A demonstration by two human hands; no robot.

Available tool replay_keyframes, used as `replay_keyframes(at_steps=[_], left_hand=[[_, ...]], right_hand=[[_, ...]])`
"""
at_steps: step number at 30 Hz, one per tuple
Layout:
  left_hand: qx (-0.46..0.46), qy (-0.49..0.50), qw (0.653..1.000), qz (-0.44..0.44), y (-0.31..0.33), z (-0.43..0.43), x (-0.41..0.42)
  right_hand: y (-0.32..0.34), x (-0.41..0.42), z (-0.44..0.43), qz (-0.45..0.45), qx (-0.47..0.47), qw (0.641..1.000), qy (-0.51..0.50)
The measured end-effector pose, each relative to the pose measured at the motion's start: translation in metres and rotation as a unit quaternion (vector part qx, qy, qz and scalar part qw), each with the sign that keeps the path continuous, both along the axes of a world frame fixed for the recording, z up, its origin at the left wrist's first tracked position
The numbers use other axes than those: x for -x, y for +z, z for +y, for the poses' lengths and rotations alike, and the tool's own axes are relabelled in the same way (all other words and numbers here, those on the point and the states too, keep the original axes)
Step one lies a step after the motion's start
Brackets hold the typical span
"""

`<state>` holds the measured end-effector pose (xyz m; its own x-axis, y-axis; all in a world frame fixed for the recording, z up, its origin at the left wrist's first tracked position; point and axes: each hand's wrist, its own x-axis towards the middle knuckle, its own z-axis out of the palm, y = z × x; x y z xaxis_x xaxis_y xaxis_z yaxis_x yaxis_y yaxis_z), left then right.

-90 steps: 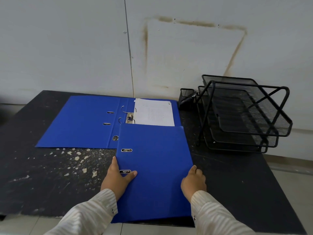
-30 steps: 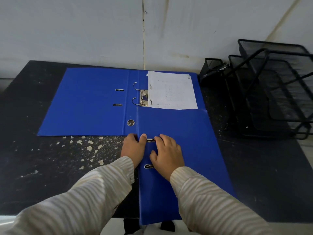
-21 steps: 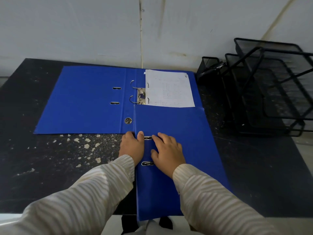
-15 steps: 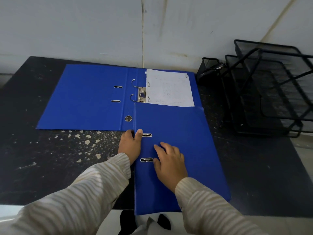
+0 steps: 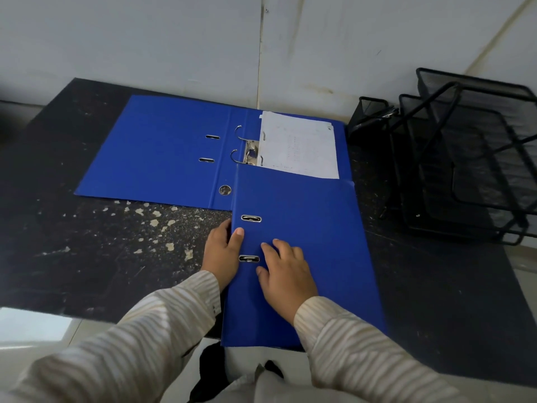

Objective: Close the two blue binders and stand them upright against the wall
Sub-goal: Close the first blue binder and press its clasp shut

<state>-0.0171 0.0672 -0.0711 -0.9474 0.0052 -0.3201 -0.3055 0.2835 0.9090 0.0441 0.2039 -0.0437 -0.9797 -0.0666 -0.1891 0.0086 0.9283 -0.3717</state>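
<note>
Two blue binders, flat on worktop (image 5: 101, 257), head view.
The closed binder (image 5: 305, 242) overlaps the open binder (image 5: 162, 152) at its near right corner. Left grip (image 5: 222, 254) clasps the closed binder's spine edge, thumb on cover. Right grip (image 5: 286, 277) lies flat on the cover, fingers apart.

My right hand (image 5: 286, 274) has left the right edge of the closed binder (image 5: 313, 228) and now lies flat on its cover by the lower slot (image 5: 249, 258). My left hand (image 5: 222, 254) slid back a bit, thumb now under the upper slot (image 5: 251, 218).
</note>
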Motion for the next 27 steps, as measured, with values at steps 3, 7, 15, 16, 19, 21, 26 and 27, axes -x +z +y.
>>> replay_keyframes(at_steps=[3, 7, 15, 16, 19, 21, 26, 27], left_hand=[[0.009, -0.001, 1.0, 0.002, 0.001, 0.0, 0.0], [0.025, 0.0, 1.0, 0.002, 0.002, 0.003, 0.001], [0.142, -0.005, 0.99, 0.022, 0.002, 0.007, 0.001], [0.162, -0.009, 0.986, 0.021, 0.002, 0.008, 0.001], [0.198, -0.02, 0.98, 0.019, 0.004, 0.008, 0.002], [0.206, -0.024, 0.978, 0.017, 0.005, 0.008, 0.001], [0.187, -0.018, 0.982, 0.006, 0.012, 0.007, 0.003], [0.178, -0.015, 0.984, -0.005, 0.015, 0.007, 0.005]], right_hand=[[0.0, 0.0, 0.0, 0.002, -0.004, 1.0, 0.008], [0.0, 0.002, 0.002, 0.003, -0.006, 1.0, 0.018], [-0.006, 0.005, 0.004, 0.001, -0.012, 0.999, 0.036], [-0.006, 0.005, 0.004, 0.0, -0.014, 0.999, 0.039], [-0.006, 0.006, 0.004, -0.001, -0.011, 0.999, 0.041], [-0.004, 0.006, 0.004, 0.0, -0.007, 0.999, 0.043], [0.001, 0.017, 0.004, 0.002, 0.081, 0.997, -0.003], [0.003, 0.024, 0.003, 0.001, 0.103, 0.995, -0.019]])
